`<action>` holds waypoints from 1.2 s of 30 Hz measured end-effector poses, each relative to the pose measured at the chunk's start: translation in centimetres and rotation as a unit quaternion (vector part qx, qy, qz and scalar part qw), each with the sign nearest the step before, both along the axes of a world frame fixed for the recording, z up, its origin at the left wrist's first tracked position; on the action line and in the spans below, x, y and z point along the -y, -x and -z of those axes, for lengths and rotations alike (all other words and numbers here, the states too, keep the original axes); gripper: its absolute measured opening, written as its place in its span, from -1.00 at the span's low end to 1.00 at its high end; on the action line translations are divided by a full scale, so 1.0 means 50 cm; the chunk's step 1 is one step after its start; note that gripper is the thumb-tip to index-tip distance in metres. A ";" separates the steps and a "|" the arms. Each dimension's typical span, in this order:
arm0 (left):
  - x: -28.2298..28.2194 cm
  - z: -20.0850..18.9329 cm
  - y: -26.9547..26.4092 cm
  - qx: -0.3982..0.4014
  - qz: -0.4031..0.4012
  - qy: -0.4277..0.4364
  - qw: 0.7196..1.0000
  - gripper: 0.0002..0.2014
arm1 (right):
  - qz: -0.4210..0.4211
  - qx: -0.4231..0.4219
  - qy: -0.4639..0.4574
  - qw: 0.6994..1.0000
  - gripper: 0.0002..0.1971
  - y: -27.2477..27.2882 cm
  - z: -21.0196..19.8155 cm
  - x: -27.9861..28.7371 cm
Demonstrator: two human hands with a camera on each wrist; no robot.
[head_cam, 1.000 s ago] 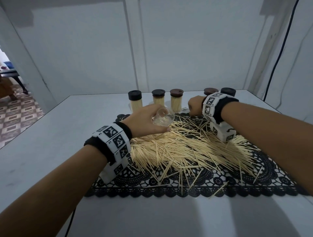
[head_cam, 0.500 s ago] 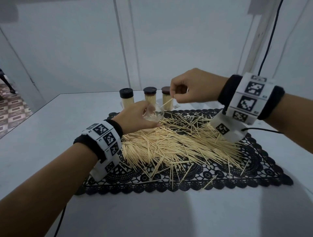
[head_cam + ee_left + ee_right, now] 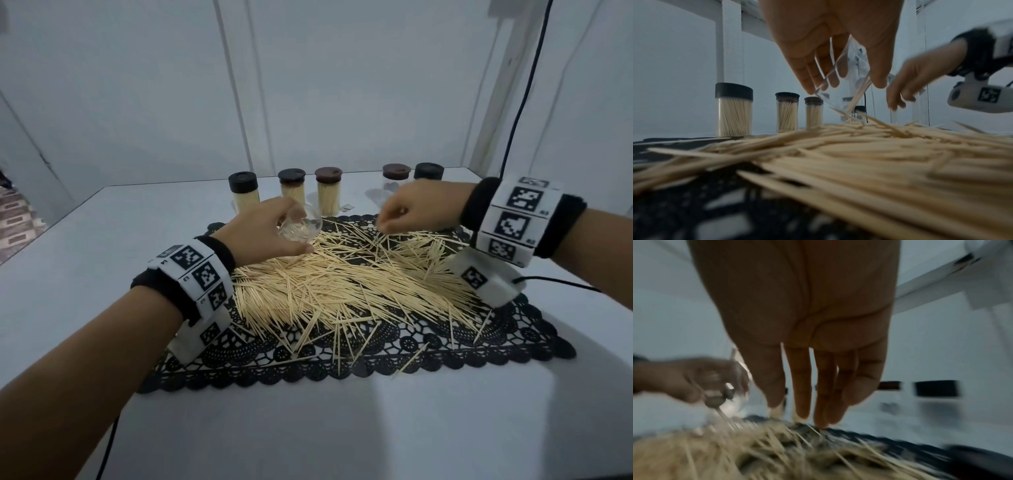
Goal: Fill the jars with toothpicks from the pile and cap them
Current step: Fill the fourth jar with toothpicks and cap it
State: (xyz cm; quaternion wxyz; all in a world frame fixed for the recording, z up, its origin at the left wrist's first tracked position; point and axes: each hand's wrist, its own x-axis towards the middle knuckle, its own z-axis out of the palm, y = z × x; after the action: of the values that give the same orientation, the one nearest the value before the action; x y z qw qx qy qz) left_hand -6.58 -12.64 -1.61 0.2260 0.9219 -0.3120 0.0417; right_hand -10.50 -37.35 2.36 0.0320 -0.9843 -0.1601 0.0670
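Motion blur hides whether the right hand [image 3: 797, 337] grips toothpicks [image 3: 777, 443].

A home: patterned floor tiles [image 3: 15, 219]; lace mat [image 3: 428, 346] on white table [image 3: 85, 240].

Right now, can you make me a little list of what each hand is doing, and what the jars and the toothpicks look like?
left hand: holds a tilted clear jar, a few toothpicks inside
right hand: fingers reaching down to the toothpick pile
full jars: three, capped, standing at the back
other jars: two, capped, look empty
mat: black lace, under the pile
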 end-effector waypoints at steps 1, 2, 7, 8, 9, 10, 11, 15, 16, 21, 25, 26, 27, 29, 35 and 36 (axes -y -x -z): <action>0.000 0.000 0.000 0.002 -0.001 -0.003 1.000 -0.45 | 0.015 -0.040 0.048 0.998 -0.69 0.001 0.011 0.018; 0.000 0.000 0.000 0.002 -0.001 -0.005 1.000 -0.45 | 0.027 -0.075 0.081 0.994 -0.66 0.006 0.021 0.033; -0.001 0.000 -0.001 -0.008 0.000 -0.005 1.000 -0.46 | 0.015 -0.134 0.144 0.980 -0.31 0.027 0.061 0.061; -0.001 0.000 -0.001 -0.011 -0.001 -0.002 1.000 -0.46 | 0.011 -0.129 0.153 0.980 -0.35 0.030 0.068 0.056; -0.001 0.000 -0.002 -0.014 -0.003 0.001 1.000 -0.46 | 0.006 -0.124 0.157 0.980 -0.41 0.032 0.074 0.050; -0.002 -0.001 -0.001 -0.016 -0.004 0.002 1.000 -0.45 | 0.002 -0.120 0.153 0.981 -0.44 0.032 0.079 0.044; -0.002 -0.001 0.000 -0.018 -0.005 0.003 1.000 -0.44 | 0.004 -0.115 0.151 0.982 -0.44 0.030 0.083 0.039; -0.002 -0.001 0.001 -0.018 -0.002 0.002 1.000 -0.45 | 0.023 -0.092 0.131 0.987 -0.42 0.018 0.091 0.029; -0.002 -0.001 0.001 -0.017 -0.003 0.001 1.000 -0.45 | 0.025 -0.083 0.129 0.988 -0.47 0.017 0.090 0.026; -0.002 -0.001 0.002 -0.018 -0.005 0.002 1.000 -0.45 | 0.033 -0.056 0.144 0.987 -0.50 0.008 0.088 0.010; -0.002 -0.003 0.003 -0.021 -0.005 0.005 1.000 -0.44 | 0.031 -0.052 0.157 0.986 -0.53 -0.004 0.092 0.002; -0.003 -0.003 0.003 -0.021 -0.004 0.005 1.000 -0.44 | 0.028 -0.052 0.158 0.986 -0.57 -0.005 0.092 0.001; -0.003 -0.003 0.003 -0.020 -0.002 0.003 1.000 -0.44 | 0.025 -0.051 0.157 0.986 -0.62 -0.007 0.092 -0.002; -0.002 -0.003 0.004 -0.016 0.001 -0.001 1.000 -0.43 | 0.020 -0.041 0.155 0.987 -0.72 -0.006 0.092 -0.008; -0.005 0.000 0.001 -0.017 0.006 0.003 1.000 -0.44 | 0.011 -0.027 0.178 0.984 -0.78 -0.014 0.096 -0.026; -0.004 -0.001 0.001 -0.016 0.006 0.003 1.000 -0.44 | 0.009 -0.030 0.178 0.984 -0.77 -0.016 0.096 -0.027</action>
State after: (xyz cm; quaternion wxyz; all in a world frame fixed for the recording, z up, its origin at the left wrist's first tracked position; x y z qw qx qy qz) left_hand -6.62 -12.42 -1.58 0.2339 0.9199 -0.3138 0.0264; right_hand -9.71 -36.03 -2.42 -0.1383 -0.9733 -0.1355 0.1233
